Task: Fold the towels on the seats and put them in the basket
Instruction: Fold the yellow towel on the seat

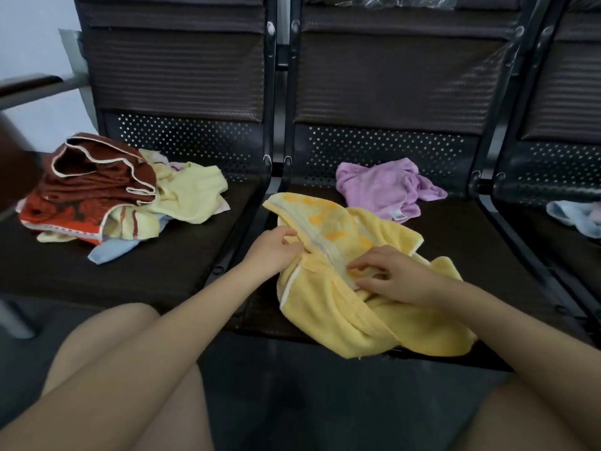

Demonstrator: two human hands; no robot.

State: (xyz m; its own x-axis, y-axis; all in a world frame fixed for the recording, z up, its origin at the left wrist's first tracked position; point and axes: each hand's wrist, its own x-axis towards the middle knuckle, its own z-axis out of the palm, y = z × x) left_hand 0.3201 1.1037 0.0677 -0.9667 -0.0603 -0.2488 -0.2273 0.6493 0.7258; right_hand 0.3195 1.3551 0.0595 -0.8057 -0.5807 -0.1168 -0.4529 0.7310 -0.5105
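Step in hand, as I judge it: opening out the crumpled yellow towel (364,288) on the middle seat (455,229). Left hand (276,252) pinches its 9 o'clock edge; right hand (395,279) rests with loosely curled fingers, grip uncertain. Next: find corners, spread flat. Basket unseen.

Both hands on the yellow towel (364,307): left hand (273,252) pinching its edge, right hand (395,278) pressing; purple towel (383,190) at one o'clock.

towel pile (107,196) on left seat (136,268), crumpled towel (364,288) on middle seat (471,242)
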